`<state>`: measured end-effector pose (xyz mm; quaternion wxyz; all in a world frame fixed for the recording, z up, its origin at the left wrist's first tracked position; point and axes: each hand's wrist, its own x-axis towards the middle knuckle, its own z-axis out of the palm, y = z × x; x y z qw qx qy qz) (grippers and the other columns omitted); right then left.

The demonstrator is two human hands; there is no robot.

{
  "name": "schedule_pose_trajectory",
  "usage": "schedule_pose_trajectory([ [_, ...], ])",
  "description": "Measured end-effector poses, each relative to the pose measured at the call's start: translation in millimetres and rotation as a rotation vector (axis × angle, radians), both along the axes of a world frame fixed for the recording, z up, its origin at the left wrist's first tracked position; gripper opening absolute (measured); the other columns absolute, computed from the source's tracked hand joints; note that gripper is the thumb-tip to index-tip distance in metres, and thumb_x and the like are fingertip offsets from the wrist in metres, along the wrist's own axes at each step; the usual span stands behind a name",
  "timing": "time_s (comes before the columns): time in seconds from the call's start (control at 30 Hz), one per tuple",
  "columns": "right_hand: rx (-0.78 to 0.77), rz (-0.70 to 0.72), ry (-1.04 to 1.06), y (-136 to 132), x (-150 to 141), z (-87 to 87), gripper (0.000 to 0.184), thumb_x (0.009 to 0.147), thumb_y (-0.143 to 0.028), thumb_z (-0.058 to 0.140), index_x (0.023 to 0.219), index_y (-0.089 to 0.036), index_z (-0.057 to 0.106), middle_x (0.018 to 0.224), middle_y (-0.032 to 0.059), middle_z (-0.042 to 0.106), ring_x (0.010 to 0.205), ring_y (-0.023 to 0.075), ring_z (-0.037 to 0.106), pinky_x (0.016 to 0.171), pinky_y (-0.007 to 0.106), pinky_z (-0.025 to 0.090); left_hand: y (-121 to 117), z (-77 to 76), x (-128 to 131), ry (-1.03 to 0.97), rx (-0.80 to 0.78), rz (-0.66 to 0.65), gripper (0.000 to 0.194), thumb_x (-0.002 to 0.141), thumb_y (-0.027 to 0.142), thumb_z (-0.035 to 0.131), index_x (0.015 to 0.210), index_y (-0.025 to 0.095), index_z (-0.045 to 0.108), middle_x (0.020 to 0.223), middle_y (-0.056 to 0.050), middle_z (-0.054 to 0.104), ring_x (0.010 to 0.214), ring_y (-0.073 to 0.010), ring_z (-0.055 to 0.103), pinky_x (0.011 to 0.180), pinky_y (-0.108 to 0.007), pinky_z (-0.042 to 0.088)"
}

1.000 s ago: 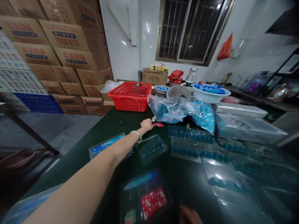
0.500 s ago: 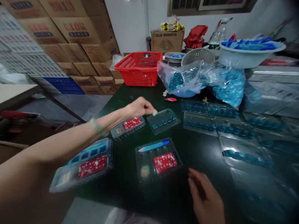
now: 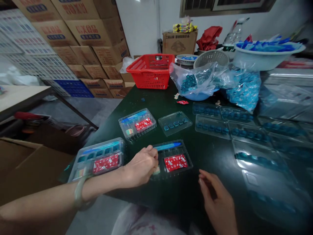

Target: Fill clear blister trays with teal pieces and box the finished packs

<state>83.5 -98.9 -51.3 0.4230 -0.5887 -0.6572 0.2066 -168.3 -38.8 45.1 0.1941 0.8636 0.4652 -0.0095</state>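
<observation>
My left hand (image 3: pixel 144 164), a pale bangle on its wrist, is closed over the left side of a clear plastic tray (image 3: pixel 189 160). What its fingers hold, if anything, is hidden. In that tray lie a blue pen-shaped item (image 3: pixel 168 146), a red patterned packet (image 3: pixel 175 162) and a small pale block (image 3: pixel 156 170), partly covered by the hand. My right hand (image 3: pixel 217 199) rests near the tray's lower right, holding nothing, with thumb and fingers apart. Filled trays stand stacked at left (image 3: pixel 102 160) and behind (image 3: pixel 137 122). A clear tray (image 3: pixel 174 123) with several blue pieces lies beyond.
Clear trays with blue pieces (image 3: pixel 251 137) spread across the right of the dark table (image 3: pixel 156 101). At the back stand a red basket (image 3: pixel 151 73), plastic bags of blue pieces (image 3: pixel 244 89) and a white basin (image 3: pixel 266 58). Cardboard boxes (image 3: pixel 95 32) are piled at left.
My left hand has come back toward me from the tray of blue pieces to the tray with the red packet. The right hand has barely moved. My view has shifted slightly left.
</observation>
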Motion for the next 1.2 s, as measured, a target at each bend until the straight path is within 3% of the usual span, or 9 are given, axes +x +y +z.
schedule_pose_trajectory([
  [0.17,0.011,0.038,-0.051,17.6,-1.1,22.2,0.022,0.084,-0.026,0.048,0.104,-0.022,0.056,0.09,0.0026,0.06,0.075,0.0129,0.059,0.067,0.023,0.049,-6.1,-0.7,2.0,0.095,0.1,0.034,0.016,0.077,0.018,0.051,0.063,0.014,0.055,0.084,-0.008,0.051,0.081,-0.0216,0.042,0.069,-0.035,0.035],
  [0.33,0.157,0.1,-0.32,97.2,-17.7,50.0,0.024,0.084,-0.019,0.044,0.104,-0.02,0.058,0.093,0.0044,0.059,0.076,0.014,0.057,0.065,0.026,0.044,7.0,18.4,-4.8,-0.051,0.093,-0.025,0.023,0.081,0.01,0.041,0.081,0.018,0.062,0.091,-0.006,0.052,0.085,-0.0192,0.044,0.073,-0.032,0.038],
  [0.47,0.276,0.185,-0.792,167.3,-33.6,46.2,0.02,0.08,-0.013,0.048,0.092,-0.02,0.063,0.086,0.0055,0.056,0.071,0.0147,0.051,0.059,0.027,0.036,36.0,25.1,-11.8,-0.154,0.191,0.062,0.028,0.08,0.012,0.043,0.102,0.018,0.06,0.099,-0.007,0.052,0.093,-0.0194,0.048,0.08,-0.031,0.041],
  [0.6,0.372,0.343,-0.925,197.9,-39.1,35.9,0.017,0.08,-0.012,0.049,0.072,-0.018,0.062,0.079,0.0057,0.054,0.08,0.0164,0.048,0.063,0.027,0.032,55.9,15.4,-22.5,-0.144,0.17,0.162,0.025,0.078,0.017,0.05,0.102,0.016,0.06,0.101,-0.008,0.054,0.093,-0.0201,0.052,0.082,-0.032,0.044],
  [0.77,0.455,0.371,-0.972,198.5,-43.1,38.1,0.019,0.081,-0.006,0.043,0.075,-0.016,0.058,0.081,0.0065,0.054,0.081,0.0171,0.044,0.066,0.029,0.03,53.1,8.5,-30.5,-0.44,0.097,0.309,0.027,0.076,0.02,0.055,0.103,0.017,0.058,0.097,-0.006,0.057,0.086,-0.0181,0.054,0.079,-0.033,0.045],
  [0.9,0.5,0.245,-0.949,185.9,-53.5,56.9,0.022,0.084,-0.007,0.036,0.077,-0.015,0.055,0.081,0.008,0.05,0.08,0.0187,0.042,0.064,0.031,0.028,37.1,14.5,-21.5,-1.035,-0.28,0.666,0.041,0.069,0.023,0.066,0.106,0.014,0.053,0.093,-0.006,0.057,0.077,-0.0172,0.057,0.06,-0.027,0.047],
  [1.0,0.569,0.184,-0.892,160.6,-66.2,83.0,0.022,0.085,-0.008,0.035,0.073,-0.016,0.052,0.077,0.0063,0.048,0.077,0.0179,0.041,0.061,0.03,0.027,22.5,20.3,-10.6,-1.322,-0.492,0.857,0.052,0.062,0.02,0.074,0.108,0.011,0.051,0.103,-0.012,0.055,0.086,-0.0213,0.058,0.06,-0.025,0.048],
  [1.07,0.606,0.208,-0.839,134.7,-77.4,103.1,0.022,0.084,-0.008,0.036,0.071,-0.017,0.05,0.075,0.005,0.046,0.074,0.0172,0.039,0.059,0.03,0.026,13.1,21.2,-5.1,-1.434,-0.472,0.892,0.054,0.061,0.021,0.076,0.108,0.012,0.051,0.111,-0.013,0.053,0.096,-0.0237,0.055,0.067,-0.027,0.049],
  [1.2,0.636,0.31,-0.708,74.9,-104.8,130.6,0.02,0.083,-0.009,0.039,0.068,-0.019,0.047,0.07,0.0031,0.044,0.069,0.0167,0.038,0.058,0.03,0.026,-5.6,13.5,-2.6,-1.601,-0.27,0.758,0.053,0.067,0.036,0.071,0.113,0.021,0.048,0.116,-0.007,0.051,0.108,-0.025,0.049,0.083,-0.033,0.046],
])
